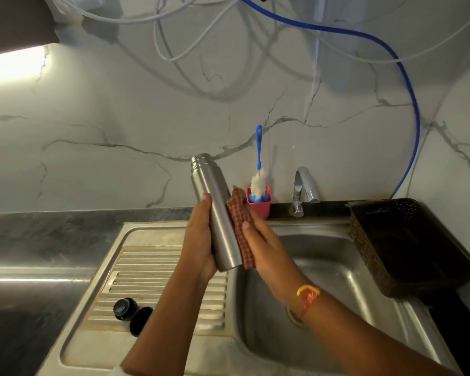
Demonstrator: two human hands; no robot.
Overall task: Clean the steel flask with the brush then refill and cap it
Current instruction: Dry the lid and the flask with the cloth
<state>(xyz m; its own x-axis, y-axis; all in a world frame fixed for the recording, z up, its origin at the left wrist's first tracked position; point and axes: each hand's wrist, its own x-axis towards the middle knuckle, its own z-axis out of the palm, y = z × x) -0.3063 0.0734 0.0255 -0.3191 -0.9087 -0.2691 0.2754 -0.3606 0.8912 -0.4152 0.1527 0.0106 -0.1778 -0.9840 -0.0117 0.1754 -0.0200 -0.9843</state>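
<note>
The steel flask (215, 213) is held upright above the sink, uncapped, its open mouth tilted slightly left. My left hand (200, 240) grips its lower body from the left. My right hand (261, 240) presses a red checked cloth (240, 226) against the flask's right side. The bottle brush (258, 175), blue handle and white bristles, stands in a pink cup (261, 206) behind the sink. Two black cap pieces (132, 314) lie on the ribbed drainboard.
The steel sink basin (337, 267) lies below my right arm, with a chrome tap (303, 188) at its back. A dark woven basket (407, 240) sits on the right rim. The drainboard (152, 270) is to the left. Hoses hang on the marble wall.
</note>
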